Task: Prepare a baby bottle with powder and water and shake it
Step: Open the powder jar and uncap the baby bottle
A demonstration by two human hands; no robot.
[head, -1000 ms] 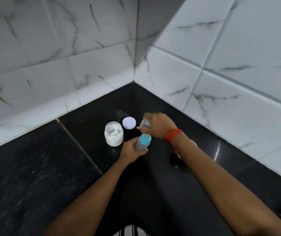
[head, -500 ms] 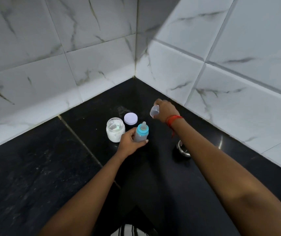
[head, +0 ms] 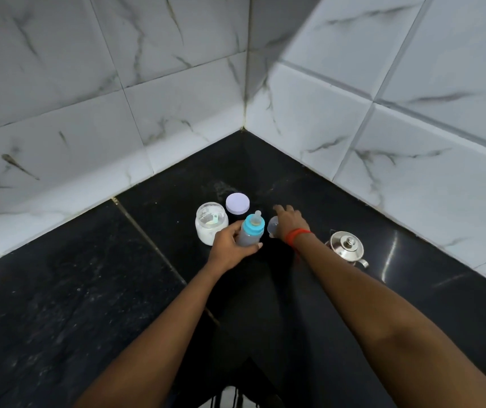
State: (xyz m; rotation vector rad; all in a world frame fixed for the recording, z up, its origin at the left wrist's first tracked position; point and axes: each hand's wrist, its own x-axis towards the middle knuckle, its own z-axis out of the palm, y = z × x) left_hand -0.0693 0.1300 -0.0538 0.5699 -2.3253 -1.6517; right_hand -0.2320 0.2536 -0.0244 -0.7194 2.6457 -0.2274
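Centre of frame, on the black counter (head: 88, 290): the open jar (head: 211, 223) holds white powder in its lower part, and its pale lid (head: 237, 203) lies flat just above it in the picture. The lidded steel pot (head: 347, 248) at the right hides its contents.

Your left hand (head: 228, 247) wraps round the body of the baby bottle (head: 252, 229), which has its blue collar and teat fitted. What the bottle holds cannot be told. Its long axis stands near upright, and the teat points up and slightly toward the upper right.

Your right hand (head: 290, 222) reaches forward with fingers extended, against a clear cap (head: 274, 228). Whether it grips the cap cannot be told.
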